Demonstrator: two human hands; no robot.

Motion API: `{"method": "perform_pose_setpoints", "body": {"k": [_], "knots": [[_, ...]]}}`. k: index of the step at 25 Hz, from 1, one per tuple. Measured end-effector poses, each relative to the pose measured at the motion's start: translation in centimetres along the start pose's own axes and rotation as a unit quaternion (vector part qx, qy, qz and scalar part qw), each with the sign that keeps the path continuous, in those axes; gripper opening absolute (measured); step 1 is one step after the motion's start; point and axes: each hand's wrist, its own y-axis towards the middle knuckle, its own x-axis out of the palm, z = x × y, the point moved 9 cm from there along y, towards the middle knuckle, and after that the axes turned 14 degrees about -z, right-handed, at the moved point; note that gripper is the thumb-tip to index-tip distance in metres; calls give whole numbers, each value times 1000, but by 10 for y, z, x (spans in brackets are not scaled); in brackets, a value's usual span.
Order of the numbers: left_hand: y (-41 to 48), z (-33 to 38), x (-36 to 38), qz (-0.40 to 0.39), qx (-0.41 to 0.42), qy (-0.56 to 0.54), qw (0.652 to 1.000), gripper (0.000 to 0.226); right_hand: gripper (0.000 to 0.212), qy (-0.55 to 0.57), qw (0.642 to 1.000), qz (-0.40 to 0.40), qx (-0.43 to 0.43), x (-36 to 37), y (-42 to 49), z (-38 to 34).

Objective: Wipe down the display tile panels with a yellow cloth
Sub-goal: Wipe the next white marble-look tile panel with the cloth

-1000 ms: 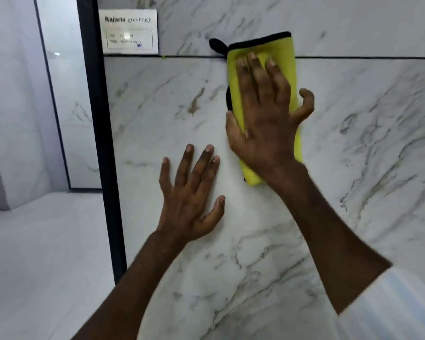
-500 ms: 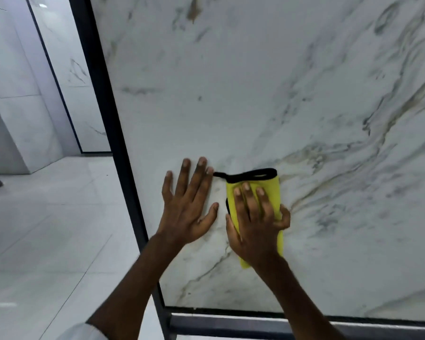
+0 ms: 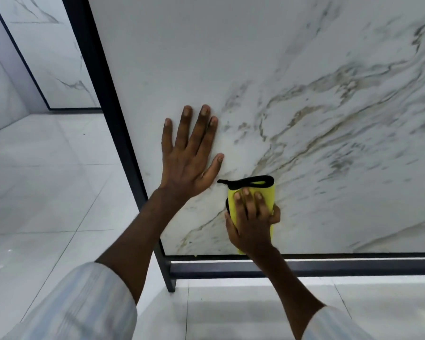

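Note:
A large white marble display tile panel point(image 3: 304, 69) with grey and brown veins stands upright in a black frame point(image 3: 103, 82). A folded yellow cloth point(image 3: 268, 192) with black trim and a black loop lies flat against the panel's lower part, close to the bottom edge. My right hand point(image 3: 252, 222) presses it onto the tile with straight fingers on top; the little finger bends at the cloth's right edge. My left hand point(image 3: 189, 158) rests flat on the panel with fingers spread, just up and left of the cloth, holding nothing.
A black bottom rail point(image 3: 329, 268) and the frame's leg point(image 3: 169, 278) stand on the glossy white tiled floor point(image 3: 47, 192). Another framed marble panel point(image 3: 47, 45) stands at the back left.
My right hand has slid the cloth down the panel from near the top seam to near the bottom edge. My left hand stayed flat on the tile. My view tilted downward.

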Motion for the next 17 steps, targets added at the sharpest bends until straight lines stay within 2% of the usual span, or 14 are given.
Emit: {"method": "perform_pose_setpoints", "body": {"k": [2, 4, 6, 9, 11, 14, 17], "knots": [[-2, 0, 2, -2, -5, -2, 1000, 70, 88, 28, 1000, 7, -9, -7, 5, -4], [-20, 5, 14, -19, -16, -10, 1000, 69, 81, 57, 997, 47, -15, -36, 45, -3], [-54, 16, 37, -43, -23, -24, 999, 71, 75, 75, 992, 95, 27, -59, 87, 10], [-86, 26, 62, -41, -25, -9, 999, 77, 72, 78, 988, 124, 39, -37, 64, 13], [-86, 25, 65, -18, -27, -7, 999, 79, 77, 53, 996, 65, 10, 13, -12, -1], [-89, 23, 68, 15, -9, 9, 1000, 76, 98, 10, 999, -46, 2, 72, -107, -6], [-93, 23, 69, 25, -14, 17, 999, 73, 99, 54, 998, -41, -10, 56, -93, -6]]}}
